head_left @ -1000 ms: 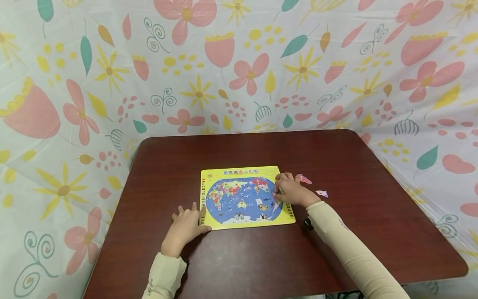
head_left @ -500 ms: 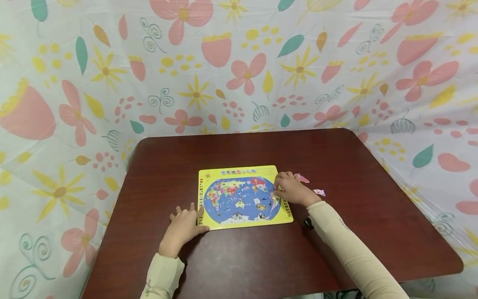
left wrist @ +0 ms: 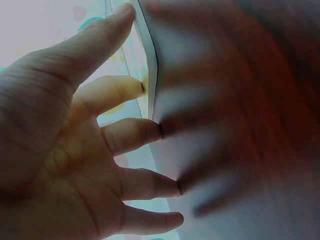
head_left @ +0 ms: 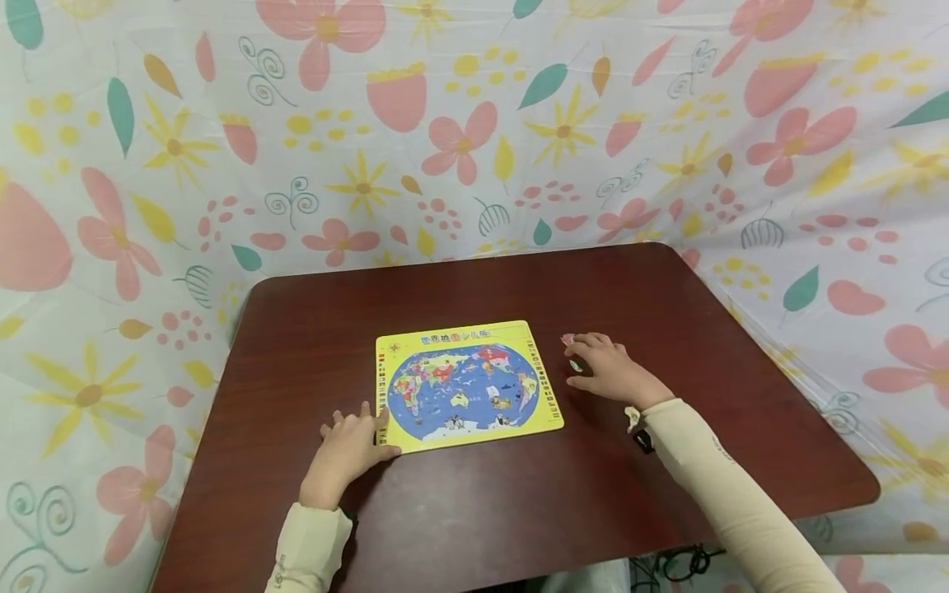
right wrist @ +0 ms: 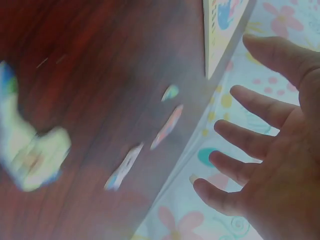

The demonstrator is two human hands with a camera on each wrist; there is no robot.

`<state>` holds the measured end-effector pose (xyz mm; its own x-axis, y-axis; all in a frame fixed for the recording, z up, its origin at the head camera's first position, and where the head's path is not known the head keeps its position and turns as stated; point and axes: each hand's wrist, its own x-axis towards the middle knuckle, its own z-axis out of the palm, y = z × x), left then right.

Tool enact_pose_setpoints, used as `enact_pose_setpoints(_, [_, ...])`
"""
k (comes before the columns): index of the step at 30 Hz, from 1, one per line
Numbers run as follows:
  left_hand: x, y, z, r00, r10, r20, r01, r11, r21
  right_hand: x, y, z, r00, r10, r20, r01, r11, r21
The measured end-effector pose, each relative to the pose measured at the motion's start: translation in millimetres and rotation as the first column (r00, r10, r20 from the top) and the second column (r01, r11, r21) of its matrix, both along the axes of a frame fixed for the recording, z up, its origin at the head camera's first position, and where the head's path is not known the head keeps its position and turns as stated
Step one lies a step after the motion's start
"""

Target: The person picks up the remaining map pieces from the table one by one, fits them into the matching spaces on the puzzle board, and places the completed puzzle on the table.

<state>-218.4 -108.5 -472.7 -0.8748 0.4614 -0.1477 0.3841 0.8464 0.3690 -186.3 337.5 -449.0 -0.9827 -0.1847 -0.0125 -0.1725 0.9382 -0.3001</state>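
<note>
A world map puzzle board (head_left: 544, 403) with a yellow border lies flat on the table. My left hand (head_left: 347, 451) rests at its lower left corner, fingers spread. In the left wrist view, the thumb and index finger touch the board's edge (left wrist: 150, 60), while other fingertips meet the tabletop. To the right of the board, my right hand (head_left: 619, 372) hovers with relaxed fingers and nothing visibly held. Around it lie small loose puzzle pieces: a pink one (right wrist: 167, 127), a pale one (right wrist: 124, 167) and a green one (right wrist: 171, 92). A larger yellowish piece (right wrist: 47, 155) is blurred.
The dark brown table (head_left: 460, 511) has rounded corners. Floral cloth (head_left: 460, 206) hangs behind it and at both sides. Black cables (head_left: 685, 564) show below the front edge.
My right hand has left the board's right side and moved right over the loose pieces. The left hand stays at the board's corner. The head view has turned slightly right.
</note>
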Motion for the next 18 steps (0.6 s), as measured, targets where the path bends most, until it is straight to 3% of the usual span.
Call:
enact_pose_setpoints(7, [-0.6,-0.6,2.3,1.000,-0.026,-0.001,0.026,0.999,-0.022,27.5,22,2.7,0.999,-0.031,0.020,0.031,0.999,0.018])
enact_pose_setpoints(18, [0.9,-1.4,4.1,0.999,-0.048,0.017,0.048,0.999,-0.022,78.5,49,-12.8,0.992,-0.124,0.032,0.122,0.991,0.053])
